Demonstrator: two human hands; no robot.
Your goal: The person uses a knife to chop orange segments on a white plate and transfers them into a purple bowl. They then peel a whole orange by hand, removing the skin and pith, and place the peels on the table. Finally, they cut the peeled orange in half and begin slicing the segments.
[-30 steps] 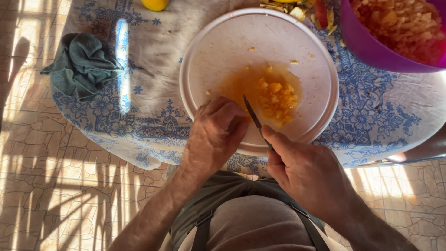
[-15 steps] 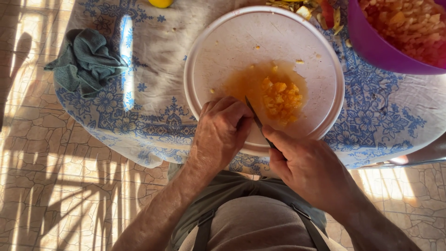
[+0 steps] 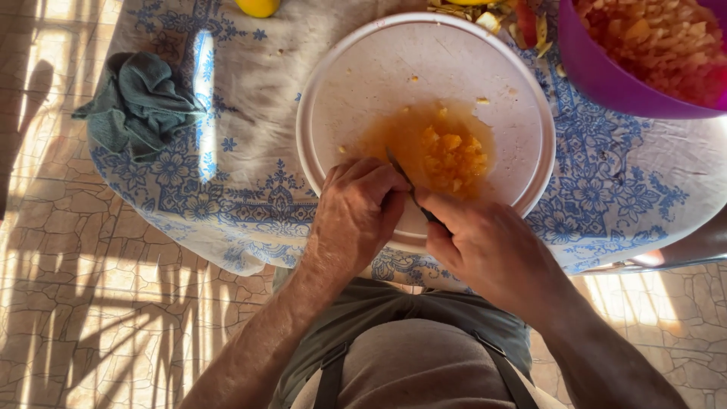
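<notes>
- Right hand [image 3: 485,246]: closed around the dark handle of a knife [image 3: 409,188]. The thin blade runs up and to the left, out from between the two hands, and its tip lies over the wet orange patch on the plate [image 3: 356,76].
- Left hand [image 3: 356,212]: curled shut at the near rim of the plate, knuckles up, fingertips turned in toward the blade. Whatever it grips is hidden under the fingers and cannot be told. The two hands sit just beside each other, with the knife between them.
- Fruit pieces [image 3: 453,155]: a small heap of diced orange flesh in a pool of juice, in the near half of the plate, just beyond the knife tip and just above the right hand.
- Plate: round, white, shallow. It lies flat on the worktop [image 3: 227,182], with a few loose crumbs of fruit scattered on its far half.
- Worktop: covered by a white cloth with a blue flower pattern. Its near edge hangs down in front of the person's lap.
- Purple bowl [image 3: 613,79]: far right of the plate, near its rim, filled with chopped orange and red pieces.
- Green rag [image 3: 140,102]: bunched up at the left edge of the worktop, well apart from the plate.
- Yellow fruit [image 3: 257,6]: at the far edge, cut off by the frame.
- Peel scraps [image 3: 522,23]: between the plate and the purple bowl.
</notes>
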